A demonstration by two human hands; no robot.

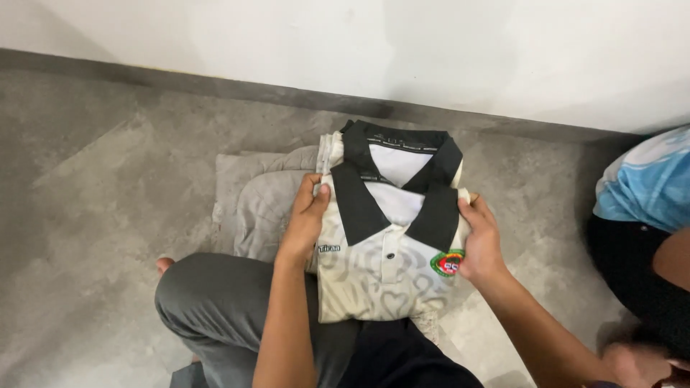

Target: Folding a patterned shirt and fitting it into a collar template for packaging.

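The folded polo shirt (pixel 388 259) sits between both hands: left hand (pixel 305 219) grips its left edge, right hand (pixel 480 244) its right edge.

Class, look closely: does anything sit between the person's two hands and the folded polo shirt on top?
Nothing visible does. The left hand and right hand already grip the top folded polo shirt by its opposite edges.

Bare grey floor (pixel 93 215) lay open to the left of the stacked clothes, giving wide passage. Behind them the white wall (pixel 359 50) closed off the far side. To the right, another person's blue shirt (pixel 643 183) and dark trousers (pixel 632 266) crowded in, leaving a narrow strip of floor.
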